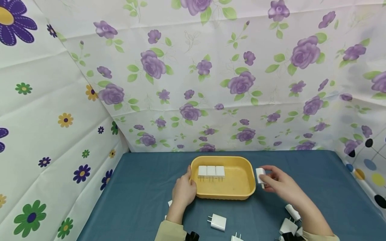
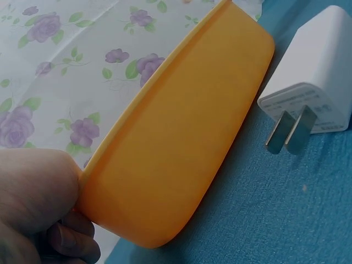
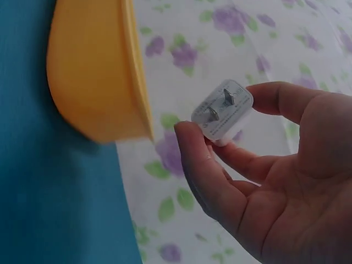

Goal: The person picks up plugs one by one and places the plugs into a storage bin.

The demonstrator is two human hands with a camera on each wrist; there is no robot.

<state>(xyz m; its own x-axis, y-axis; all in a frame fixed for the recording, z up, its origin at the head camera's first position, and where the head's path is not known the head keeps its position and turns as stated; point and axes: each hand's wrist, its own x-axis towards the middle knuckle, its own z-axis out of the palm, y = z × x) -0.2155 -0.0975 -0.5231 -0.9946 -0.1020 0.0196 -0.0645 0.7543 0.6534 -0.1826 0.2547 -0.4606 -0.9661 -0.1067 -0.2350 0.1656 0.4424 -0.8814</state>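
Note:
A yellow plastic tray (image 1: 236,185) stands on the blue cloth, with a row of three white chargers (image 1: 211,171) inside, their prongs toward me. My left hand (image 1: 184,189) grips the tray's left end, thumb over the rim; the left wrist view shows the hand (image 2: 41,203) at the corner of the tray's outer wall (image 2: 181,121). Just beyond the right end, my right hand (image 1: 280,183) pinches another white charger (image 1: 260,174) between thumb and fingers. In the right wrist view this charger's two metal prongs (image 3: 229,98) face the camera.
One white charger (image 1: 218,222) lies on the cloth in front of the tray, with another (image 1: 236,238) cut off by the bottom edge. Several more chargers (image 1: 288,226) are heaped beside my right forearm. Flowered sheets (image 1: 193,83) rise behind and at both sides.

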